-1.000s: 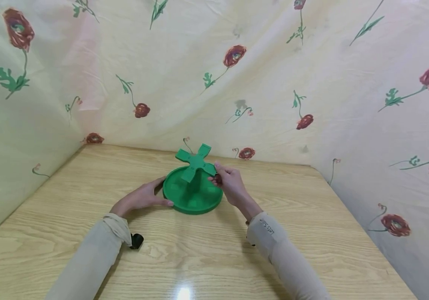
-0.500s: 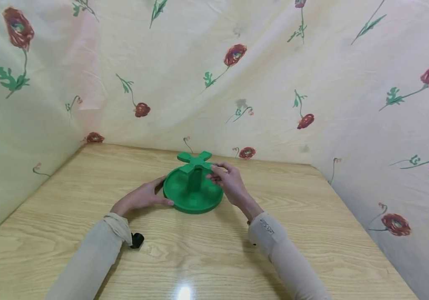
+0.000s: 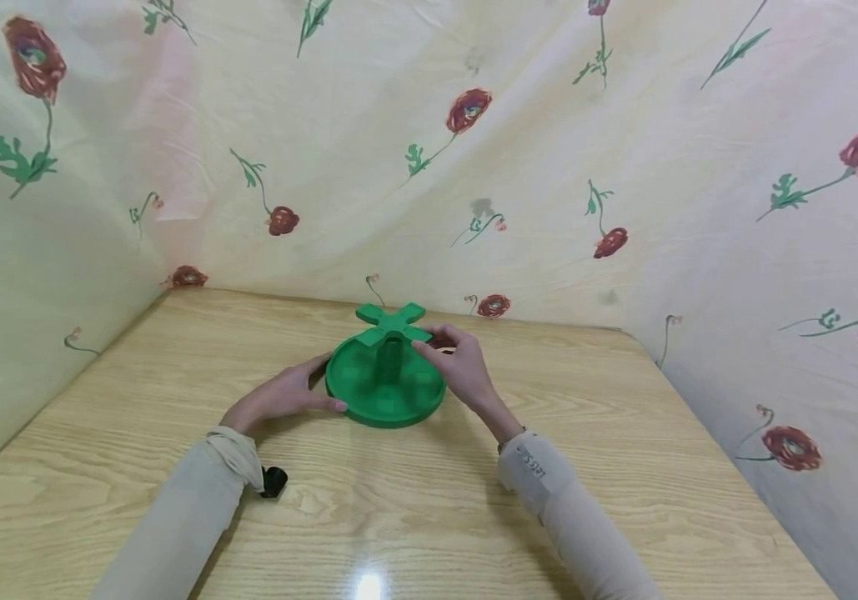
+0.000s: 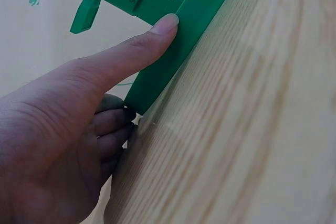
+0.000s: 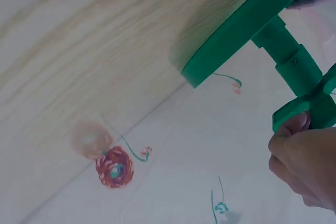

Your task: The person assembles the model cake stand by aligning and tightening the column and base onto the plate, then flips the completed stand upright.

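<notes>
A round green tray (image 3: 387, 414) lies on the table with a green post (image 3: 389, 362) upright at its middle. On top of the post sits a green four-armed cross piece (image 3: 394, 323), roughly level. My left hand (image 3: 288, 392) holds the tray's left rim, thumb at the front; in the left wrist view the thumb (image 4: 152, 35) presses on the rim. My right hand (image 3: 463, 364) pinches the cross's right front arm. From the right wrist view, the right hand (image 5: 307, 158) has its thumb on one arm of the cross (image 5: 320, 109), and the post (image 5: 299, 69) meets the cross.
The wooden table (image 3: 398, 517) runs back to a hanging flower-patterned cloth (image 3: 368, 167), which also stands along the left and right sides. A small black object (image 3: 273, 482) is at the left sleeve's cuff.
The cross piece has come down from a tilted position onto the post and levelled out. My right hand's thumb and fingers have shifted on its arm. My left hand has stayed on the tray.
</notes>
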Demonstrator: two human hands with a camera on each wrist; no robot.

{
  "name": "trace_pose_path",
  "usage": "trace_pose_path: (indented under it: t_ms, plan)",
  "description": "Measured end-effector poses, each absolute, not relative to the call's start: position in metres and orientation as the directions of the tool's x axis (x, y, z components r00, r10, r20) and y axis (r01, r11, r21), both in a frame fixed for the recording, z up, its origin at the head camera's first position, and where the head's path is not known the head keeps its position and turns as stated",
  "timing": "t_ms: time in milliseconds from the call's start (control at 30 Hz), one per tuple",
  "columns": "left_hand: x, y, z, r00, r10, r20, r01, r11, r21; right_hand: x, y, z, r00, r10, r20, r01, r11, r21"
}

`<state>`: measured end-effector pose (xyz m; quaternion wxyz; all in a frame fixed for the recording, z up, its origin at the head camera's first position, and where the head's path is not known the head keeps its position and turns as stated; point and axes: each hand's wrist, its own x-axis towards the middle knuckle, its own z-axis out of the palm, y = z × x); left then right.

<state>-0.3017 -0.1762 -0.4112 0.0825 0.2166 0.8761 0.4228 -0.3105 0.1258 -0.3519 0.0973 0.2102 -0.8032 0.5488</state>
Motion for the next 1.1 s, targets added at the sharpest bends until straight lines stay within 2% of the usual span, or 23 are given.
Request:
trace_pose_path:
  t_ms: [333, 500, 1100]
  plan:
    - [-0.301, -0.176, -0.41, -0.887, 0.459, 0.052, 0.327, 0.544, 0.773, -0.303, 0.12, -0.352, -0.803, -0.228, 0.55, -0.591, 0.413, -0.692]
    - [-0.301, -0.175, -0.41, -0.891, 0.452, 0.045, 0.32, 0.554, 0.769, -0.304, 0.12, -0.358, -0.771, -0.233, 0.593, -0.627, 0.445, -0.639]
    - [-0.301, -0.175, -0.41, -0.897, 0.442, 0.029, 0.298, 0.554, 0.778, -0.293, 0.11, -0.361, -0.736, -0.235, 0.635, -0.652, 0.496, -0.573]
